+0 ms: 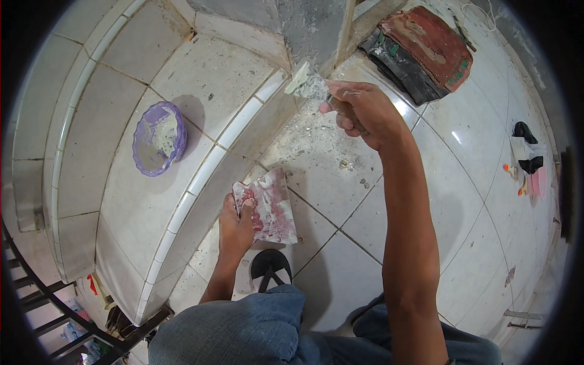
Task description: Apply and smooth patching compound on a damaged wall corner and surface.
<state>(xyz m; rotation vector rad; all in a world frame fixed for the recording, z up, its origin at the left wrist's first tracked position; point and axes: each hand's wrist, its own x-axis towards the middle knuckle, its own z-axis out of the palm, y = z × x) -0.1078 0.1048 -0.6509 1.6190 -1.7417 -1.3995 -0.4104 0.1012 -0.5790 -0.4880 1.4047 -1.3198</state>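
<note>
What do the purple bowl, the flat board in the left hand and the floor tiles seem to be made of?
Purple bowl: probably plastic, smooth-looking, judging by its molded-looking scalloped rim. Flat board: unclear; perhaps plastic or painted sheet, its matte face smeared whitish over red. Floor tiles: likely glazed ceramic, given the bright reflections and dark joints.

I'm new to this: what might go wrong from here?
Pale paste on the putty knife in the right hand might drop onto the floor tiles. Loose crumbs there could make the flip-flop slip. The smeared sheet, gripped at one side by the left hand, might tip.
</note>
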